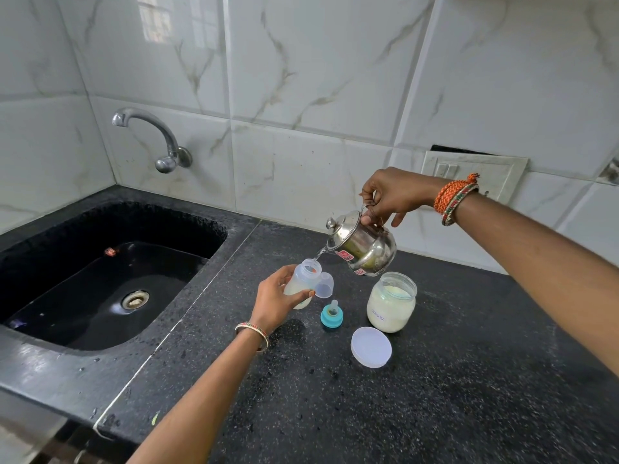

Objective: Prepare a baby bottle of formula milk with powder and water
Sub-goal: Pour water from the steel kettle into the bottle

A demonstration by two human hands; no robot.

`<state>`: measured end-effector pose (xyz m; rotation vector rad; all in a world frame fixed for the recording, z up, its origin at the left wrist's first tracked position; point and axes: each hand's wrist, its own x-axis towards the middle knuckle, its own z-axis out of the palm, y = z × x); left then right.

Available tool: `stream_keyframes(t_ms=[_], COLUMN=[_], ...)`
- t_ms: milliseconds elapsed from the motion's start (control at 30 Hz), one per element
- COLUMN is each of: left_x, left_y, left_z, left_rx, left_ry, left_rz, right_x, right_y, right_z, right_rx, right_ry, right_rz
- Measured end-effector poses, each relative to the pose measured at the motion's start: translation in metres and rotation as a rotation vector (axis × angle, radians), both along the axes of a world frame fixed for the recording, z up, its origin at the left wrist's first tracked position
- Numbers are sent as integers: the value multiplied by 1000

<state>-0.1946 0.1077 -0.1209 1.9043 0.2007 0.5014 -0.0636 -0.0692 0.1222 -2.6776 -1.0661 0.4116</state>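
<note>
Steel kettle (363, 244) tipped in the right hand (390, 194), clamped on its handle, water streaming into the baby bottle (301, 284) that the left hand (276, 301) grips above the desk (435, 396); narrow neck, so any wobble probably spills

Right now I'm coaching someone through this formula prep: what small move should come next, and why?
Probably keep pouring steadily, then level the steel kettle. Water is streaming from its spout into the open baby bottle, tilted in the left hand, which looks only partly filled. The teal nipple cap waits on the counter.
</note>
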Motion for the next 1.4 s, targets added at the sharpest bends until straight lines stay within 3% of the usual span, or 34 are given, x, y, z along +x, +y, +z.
stream_keyframes(t_ms=[1067,1400], left_x=[0,-1], left_y=[-4,-4], left_z=[-8,-2], left_rx=[2,1], left_ry=[43,5], left_rz=[2,14], right_x=[-1,3], right_y=[9,3], right_z=[0,-14], right_rx=[-79,0], right_ry=[-116,-74], right_rz=[47,49])
